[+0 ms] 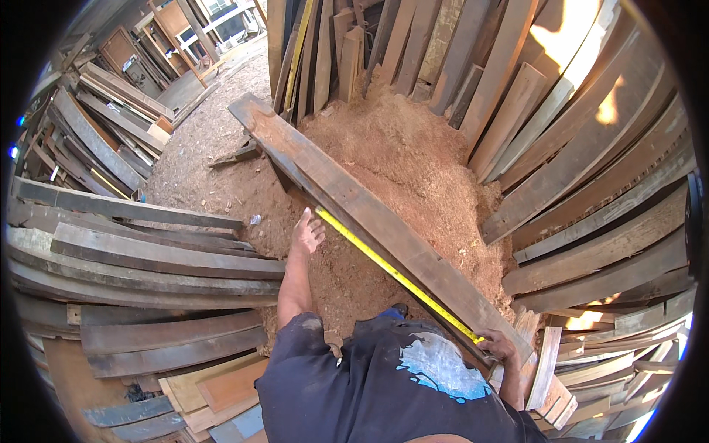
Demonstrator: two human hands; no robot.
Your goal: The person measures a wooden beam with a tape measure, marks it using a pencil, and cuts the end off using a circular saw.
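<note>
A long, weathered brown plank point(369, 210) lies slantwise in front of me, from the far left down to the near right. Along its near edge stretches the yellow blade of a tape measure point(391, 271). My left hand point(306, 233) is beside the blade's far end, fingers spread, and does not appear to grip it. At the plank's near right end, my right hand point(500, 345) is closed around the other end of the tape measure. The tape's case is hidden there. Under the plank, its support is only partly visible.
Upright boards point(473, 81) lean in a row at the back and right. Stacked planks point(170, 251) reach in from the left, close to my left arm. Sawdust point(399, 140) is heaped behind the plank. Offcuts point(554, 406) sit at the near right.
</note>
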